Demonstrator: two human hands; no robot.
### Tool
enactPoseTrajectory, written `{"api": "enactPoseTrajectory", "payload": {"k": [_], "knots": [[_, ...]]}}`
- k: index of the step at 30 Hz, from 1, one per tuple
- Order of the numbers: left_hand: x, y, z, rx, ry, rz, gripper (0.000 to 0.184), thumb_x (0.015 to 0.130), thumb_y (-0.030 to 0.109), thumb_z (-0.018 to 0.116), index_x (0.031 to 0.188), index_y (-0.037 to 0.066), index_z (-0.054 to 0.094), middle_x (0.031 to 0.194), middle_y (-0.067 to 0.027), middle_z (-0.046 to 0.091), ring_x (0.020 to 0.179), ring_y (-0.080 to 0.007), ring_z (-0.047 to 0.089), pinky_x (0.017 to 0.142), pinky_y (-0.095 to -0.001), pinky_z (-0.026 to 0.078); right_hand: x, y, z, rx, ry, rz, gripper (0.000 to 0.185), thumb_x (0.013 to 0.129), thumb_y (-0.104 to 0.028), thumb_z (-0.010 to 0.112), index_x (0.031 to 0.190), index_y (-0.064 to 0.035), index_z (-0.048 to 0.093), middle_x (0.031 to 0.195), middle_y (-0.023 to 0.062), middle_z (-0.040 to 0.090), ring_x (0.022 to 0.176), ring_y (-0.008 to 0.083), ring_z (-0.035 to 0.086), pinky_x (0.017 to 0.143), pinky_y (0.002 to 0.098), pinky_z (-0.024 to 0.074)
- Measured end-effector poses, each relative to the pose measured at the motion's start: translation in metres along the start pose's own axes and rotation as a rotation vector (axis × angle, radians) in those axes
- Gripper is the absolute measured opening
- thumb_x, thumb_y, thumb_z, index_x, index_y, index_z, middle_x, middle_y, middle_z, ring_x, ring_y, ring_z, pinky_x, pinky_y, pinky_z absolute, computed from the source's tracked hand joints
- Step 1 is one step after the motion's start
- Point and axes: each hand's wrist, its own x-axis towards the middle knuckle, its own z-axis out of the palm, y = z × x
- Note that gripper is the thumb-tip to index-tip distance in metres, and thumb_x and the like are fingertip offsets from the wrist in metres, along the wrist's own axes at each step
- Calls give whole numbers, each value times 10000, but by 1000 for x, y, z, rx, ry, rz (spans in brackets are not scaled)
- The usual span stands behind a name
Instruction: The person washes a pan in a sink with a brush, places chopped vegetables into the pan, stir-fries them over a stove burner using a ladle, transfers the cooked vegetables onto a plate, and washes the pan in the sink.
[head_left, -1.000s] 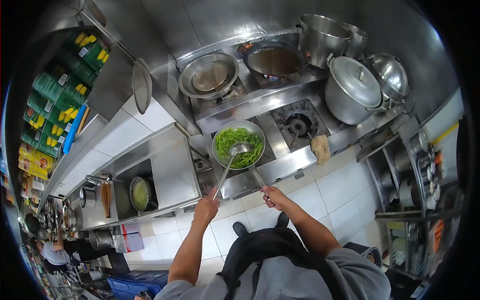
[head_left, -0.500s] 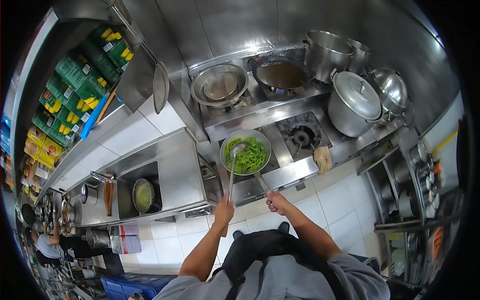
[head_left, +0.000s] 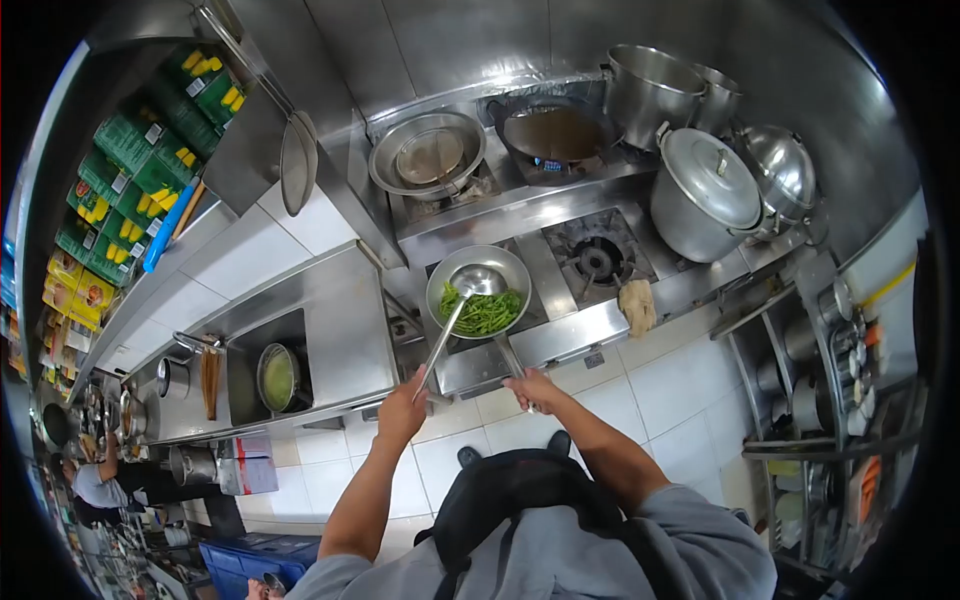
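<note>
My left hand (head_left: 401, 408) is closed around the handle of a metal ladle (head_left: 478, 280). The ladle's bowl rests in the far part of a frying pan (head_left: 440, 279), above a heap of chopped green vegetables (head_left: 487, 314). My right hand (head_left: 534, 391) grips the pan's handle at the front edge of the stove. The pan sits over the front left burner, and the greens are gathered in its near half, with bare metal showing at the far side.
An unused burner (head_left: 600, 261) and a folded cloth (head_left: 636, 307) lie right of the pan. Behind stand a dark wok (head_left: 556, 135) of brown liquid, a metal basin (head_left: 470, 165) and a lidded pot (head_left: 705, 190). A sink (head_left: 240, 382) is at left. Another person (head_left: 100, 485) works far left.
The ladle's bowl has moved to the far side of the pan, and the greens have gone from spread out to heaped in the near half. My view has shifted slightly.
</note>
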Motion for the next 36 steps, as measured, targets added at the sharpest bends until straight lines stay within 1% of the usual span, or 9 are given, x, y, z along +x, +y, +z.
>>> {"api": "enactPoseTrajectory", "payload": {"k": [2,6,8,12,18,23,29,34,36], "knots": [[-38,-12,-19,-117,49,144,583,943,195,602,1501,212,433,1107,-276,671,961,-458,661,832,-531,527,-49,11,11,-66,-32,-43,215,951,-217,658,921,-57,518,572,2,488,432,114,480,406,287,423],[-98,-15,-29,-204,-108,115,588,936,156,605,1499,177,434,1133,-285,657,974,-475,644,841,-533,516,-72,14,14,-42,-40,-116,192,918,-168,663,867,-59,513,527,21,503,388,134,483,377,310,391],[-76,-4,-27,-110,-146,46,560,944,181,595,1486,173,452,1122,-282,660,975,-473,643,855,-532,513,-63,-41,21,-100,-12,-56,196,910,-155,673,869,-60,507,526,22,512,389,135,482,376,310,405],[-21,-7,-6,18,-72,-41,524,951,219,574,1466,218,478,992,-275,687,915,-469,660,806,-544,527,-24,-15,19,16,19,-79,222,923,-196,681,843,-98,499,536,11,488,389,128,467,373,299,382],[-79,2,-24,-3,-158,-42,530,945,216,591,1465,206,491,934,-271,686,885,-473,654,792,-529,517,-46,23,4,2,-54,-177,225,915,-186,686,888,-88,485,553,-1,483,396,129,476,370,316,405],[-30,-5,-14,59,-57,-51,521,934,224,608,1447,211,517,937,-269,686,888,-479,651,805,-532,517,-12,-62,21,13,40,-29,184,912,-127,664,893,-66,491,562,29,501,386,144,469,363,317,397],[-40,2,-17,6,-62,-51,557,949,269,569,1491,284,440,1001,-273,690,959,-475,656,852,-559,517,-36,16,2,-25,-36,-180,195,924,-183,670,890,-61,521,523,-3,472,391,138,488,354,292,366],[-34,11,-11,74,-127,-117,556,950,264,565,1493,256,443,1020,-261,694,966,-462,660,856,-556,517,4,-28,0,-212,10,-180,207,914,-193,676,887,-51,528,505,39,502,394,140,485,376,319,397],[-13,5,0,50,-63,-88,544,947,253,568,1479,239,460,970,-253,698,927,-458,665,818,-563,519,4,-60,15,0,-4,-94,217,915,-193,663,913,-33,515,527,30,511,413,142,502,405,322,418]]}}
